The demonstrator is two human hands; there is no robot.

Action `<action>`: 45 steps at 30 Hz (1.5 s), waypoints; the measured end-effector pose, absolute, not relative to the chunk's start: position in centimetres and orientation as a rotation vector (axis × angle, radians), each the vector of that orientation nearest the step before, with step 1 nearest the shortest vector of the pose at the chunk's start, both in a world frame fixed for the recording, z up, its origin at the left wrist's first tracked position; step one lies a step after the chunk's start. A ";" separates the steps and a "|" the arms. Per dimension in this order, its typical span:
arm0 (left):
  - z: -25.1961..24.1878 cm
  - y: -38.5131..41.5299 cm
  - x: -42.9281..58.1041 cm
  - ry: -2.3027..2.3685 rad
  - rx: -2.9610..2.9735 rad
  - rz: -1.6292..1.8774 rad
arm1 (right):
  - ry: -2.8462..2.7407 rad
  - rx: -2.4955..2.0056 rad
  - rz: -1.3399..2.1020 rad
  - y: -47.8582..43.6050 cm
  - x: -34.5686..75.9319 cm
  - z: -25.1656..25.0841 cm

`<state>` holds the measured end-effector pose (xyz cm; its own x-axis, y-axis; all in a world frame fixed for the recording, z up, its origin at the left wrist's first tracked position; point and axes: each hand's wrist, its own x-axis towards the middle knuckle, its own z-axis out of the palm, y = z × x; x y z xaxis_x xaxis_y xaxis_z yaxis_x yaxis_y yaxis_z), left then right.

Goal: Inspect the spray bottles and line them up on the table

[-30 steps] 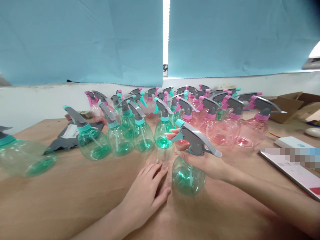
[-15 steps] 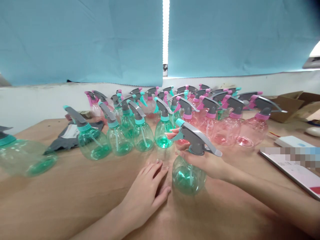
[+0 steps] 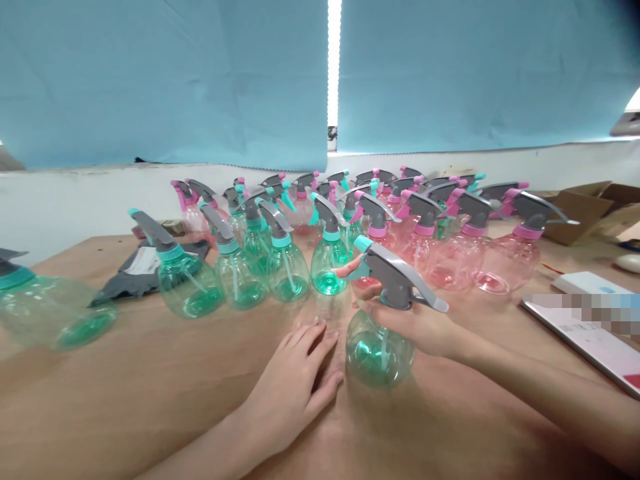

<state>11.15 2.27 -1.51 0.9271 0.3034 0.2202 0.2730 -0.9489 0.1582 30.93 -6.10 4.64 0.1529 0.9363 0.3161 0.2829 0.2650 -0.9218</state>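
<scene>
A clear green spray bottle (image 3: 377,357) with a grey and turquoise trigger head stands upright at the front of the table. My right hand (image 3: 420,327) is wrapped round its neck from the right, with finger tips showing by the turquoise trigger. Just left of the bottle my left hand (image 3: 303,363) lies flat on the wood, fingers stretched out and holding nothing. Behind the hands is a row of green spray bottles (image 3: 290,277), and to their right stand pink spray bottles (image 3: 455,263). The far side of the gripped bottle's neck is hidden by the hand.
Another green spray bottle (image 3: 55,313) stands at the left edge. A dark plastic bag (image 3: 120,283) with a white label lies behind it. On the right are a white flat box (image 3: 595,347) and an open cardboard box (image 3: 585,217). Blue curtains (image 3: 165,80) hang behind the wooden table (image 3: 165,400).
The index finger of my right hand has come down onto the turquoise trigger, closer to the head. My left hand has stayed in place. The whole view has shifted very slightly.
</scene>
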 end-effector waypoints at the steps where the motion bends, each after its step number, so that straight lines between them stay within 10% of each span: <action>1: -1.5 2.2 11.1 0.445 2.959 0.368 | -1.380 -1.258 0.717 -6.1 31.0 4.6; 45: -1.3 2.2 11.2 0.434 2.946 0.405 | -1.386 -1.221 0.579 -6.0 31.2 3.9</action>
